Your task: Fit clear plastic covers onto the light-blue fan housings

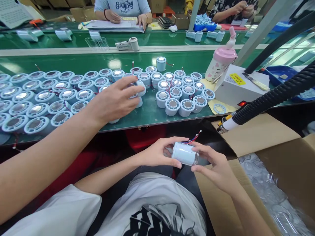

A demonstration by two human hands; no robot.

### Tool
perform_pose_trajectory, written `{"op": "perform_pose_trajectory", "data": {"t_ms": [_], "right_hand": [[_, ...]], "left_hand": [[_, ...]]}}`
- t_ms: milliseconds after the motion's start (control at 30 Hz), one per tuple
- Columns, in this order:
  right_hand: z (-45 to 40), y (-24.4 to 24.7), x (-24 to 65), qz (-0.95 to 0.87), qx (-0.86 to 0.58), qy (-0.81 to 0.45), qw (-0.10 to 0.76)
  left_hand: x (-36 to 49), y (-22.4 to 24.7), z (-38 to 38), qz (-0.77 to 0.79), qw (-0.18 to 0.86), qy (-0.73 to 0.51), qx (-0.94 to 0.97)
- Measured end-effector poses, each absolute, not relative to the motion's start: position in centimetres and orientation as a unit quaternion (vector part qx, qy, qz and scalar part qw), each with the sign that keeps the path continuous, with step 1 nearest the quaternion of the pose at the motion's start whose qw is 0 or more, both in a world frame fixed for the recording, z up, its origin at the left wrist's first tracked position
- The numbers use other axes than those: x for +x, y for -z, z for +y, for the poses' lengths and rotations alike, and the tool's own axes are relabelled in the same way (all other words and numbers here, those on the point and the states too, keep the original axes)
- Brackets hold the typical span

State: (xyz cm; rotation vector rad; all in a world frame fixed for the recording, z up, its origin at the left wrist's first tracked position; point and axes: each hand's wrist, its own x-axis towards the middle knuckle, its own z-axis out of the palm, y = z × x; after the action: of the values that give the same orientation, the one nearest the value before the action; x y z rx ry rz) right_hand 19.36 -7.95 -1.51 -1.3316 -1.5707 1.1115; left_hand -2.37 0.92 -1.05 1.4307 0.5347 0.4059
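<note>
In front of the bench point(147, 114), the left hand point(161, 152) and right hand point(218, 165) hold a cylinder point(184, 154). On the bench stand other cylinders point(186, 108) and a bottle point(219, 67); over it is a co-worker's hand point(114, 100). A carton point(221, 196) sits before its right part.

A glossy green workbench point(147, 109) stretches from nine toward three o'clock, crossed by a pale rail point(73, 52) running from ten to two. A thick grey post point(263, 32) slants at two, a slimmer pole point(194, 16) at one. Cardboard cartons point(83, 13) sit between ten and eleven; bright light patches point(115, 64) gleam below them.
</note>
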Motion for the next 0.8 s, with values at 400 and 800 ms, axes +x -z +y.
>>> {"op": "perform_pose_trajectory", "data": {"t_ms": [400,800], "right_hand": [[-7.93,1.25,19.87,-0.498,-0.497,-0.584,0.406],[-7.57,1.6,19.29,-0.384,-0.492,-0.66,0.418]], "left_hand": [[-2.56,0.34,0.78,0.188,0.638,-0.209,0.717],[-2.62,0.39,0.87,0.171,0.617,-0.217,0.737]]}}
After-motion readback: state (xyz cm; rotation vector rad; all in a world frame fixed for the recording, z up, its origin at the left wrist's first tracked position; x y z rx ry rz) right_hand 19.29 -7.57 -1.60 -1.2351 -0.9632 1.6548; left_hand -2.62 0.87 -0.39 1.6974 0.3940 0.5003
